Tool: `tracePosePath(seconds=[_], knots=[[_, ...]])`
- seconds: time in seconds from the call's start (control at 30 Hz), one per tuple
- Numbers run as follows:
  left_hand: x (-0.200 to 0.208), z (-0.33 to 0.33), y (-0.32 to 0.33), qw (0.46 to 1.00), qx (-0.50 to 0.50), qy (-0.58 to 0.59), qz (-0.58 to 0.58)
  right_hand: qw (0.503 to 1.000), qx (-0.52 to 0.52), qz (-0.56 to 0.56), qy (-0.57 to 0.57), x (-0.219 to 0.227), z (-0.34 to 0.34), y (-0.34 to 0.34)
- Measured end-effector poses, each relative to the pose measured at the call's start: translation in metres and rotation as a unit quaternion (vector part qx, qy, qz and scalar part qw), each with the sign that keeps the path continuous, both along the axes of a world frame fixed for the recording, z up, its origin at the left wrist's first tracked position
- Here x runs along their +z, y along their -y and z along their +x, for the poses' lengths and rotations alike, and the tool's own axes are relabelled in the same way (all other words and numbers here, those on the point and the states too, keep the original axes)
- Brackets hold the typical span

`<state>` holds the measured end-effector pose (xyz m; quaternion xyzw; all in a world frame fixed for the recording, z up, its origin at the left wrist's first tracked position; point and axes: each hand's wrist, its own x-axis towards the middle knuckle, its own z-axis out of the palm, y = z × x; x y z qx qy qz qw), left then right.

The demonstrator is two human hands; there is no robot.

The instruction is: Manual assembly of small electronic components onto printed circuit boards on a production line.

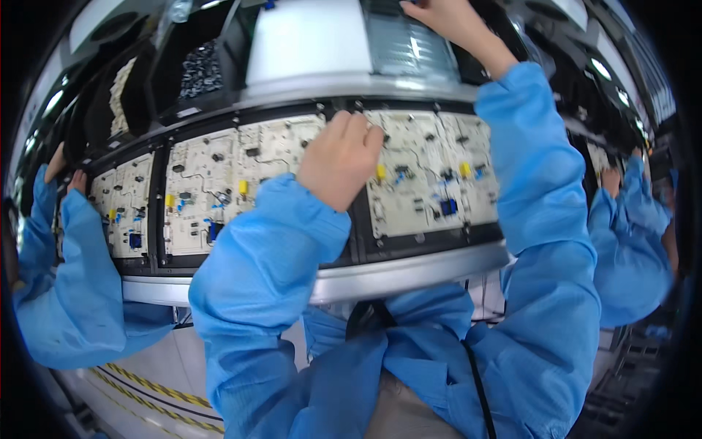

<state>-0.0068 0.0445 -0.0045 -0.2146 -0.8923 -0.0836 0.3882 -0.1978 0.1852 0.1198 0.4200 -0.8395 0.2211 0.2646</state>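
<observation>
the cream rectangular circuit board studded with small parts is seated in a flat black frame along the bench, between the two forearms. the left hand is placed with its fingers bent and bunched near the upper frame edge, at the board's left side; whether anything is pinched cannot be told. the right hand is stretched over a clear ribbed plastic tray, its fingers partly cut off by the upper edge, so its grip cannot be told either. for good work, the left fingertips should be kept light, and no weight should be leaned on the yellow block-shaped component or the dark blue square component. the loose blue fabric sleeve over the board's right end is best lifted clear, lest parts be snagged.
</observation>
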Motion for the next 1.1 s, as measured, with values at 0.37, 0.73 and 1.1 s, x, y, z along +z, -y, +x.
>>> tracePosePath(seconds=[0.37, 0.73, 1.1], knots=[[0.006, 0.008, -0.119, 0.885, -0.26, 0.328, 0.203, 0.963, -0.163, -0.123, 0.178, -0.116, 0.135, -0.291], [-0.004, -0.024, -0.209, 0.857, -0.221, 0.435, 0.169, 0.925, -0.189, -0.274, 0.186, -0.143, 0.165, -0.312], [-0.013, -0.028, -0.219, 0.941, -0.179, 0.288, 0.005, 0.926, -0.16, -0.276, 0.202, -0.142, 0.17, -0.316]])
